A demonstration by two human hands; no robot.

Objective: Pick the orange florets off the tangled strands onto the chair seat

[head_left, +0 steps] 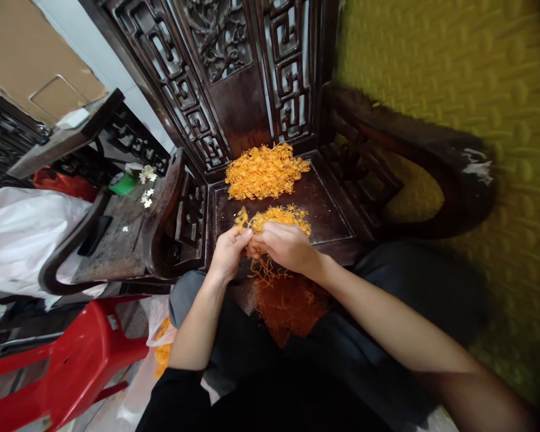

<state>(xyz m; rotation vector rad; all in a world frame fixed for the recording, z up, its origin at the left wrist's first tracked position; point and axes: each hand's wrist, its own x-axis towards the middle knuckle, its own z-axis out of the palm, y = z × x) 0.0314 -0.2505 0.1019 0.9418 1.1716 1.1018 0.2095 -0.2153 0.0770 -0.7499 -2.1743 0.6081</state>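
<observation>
My left hand (228, 252) pinches a small orange plastic-looking sprig (242, 219) between thumb and fingers, its branched tip sticking up. Close against it, my right hand (288, 245) is curled, its fingers closed round the same orange strands. Just behind the hands lies a small heap of orange branched pieces (297, 216), partly covered by my right hand. A larger heap of the same pieces (267, 172) rests farther back on the dark wooden chair seat (328, 207). Thin orange stems (267, 271) hang below my hands, above a reddish-brown sheet or bag (288, 309) between my legs.
Carved armrests flank the seat, the right one (459, 174) beside a textured yellow-green surface (454, 72). To the left stand a wooden side table (117, 252) with a green roll (123, 183), a red plastic stool (85, 342), and a clear bag (159, 327) with orange pieces inside.
</observation>
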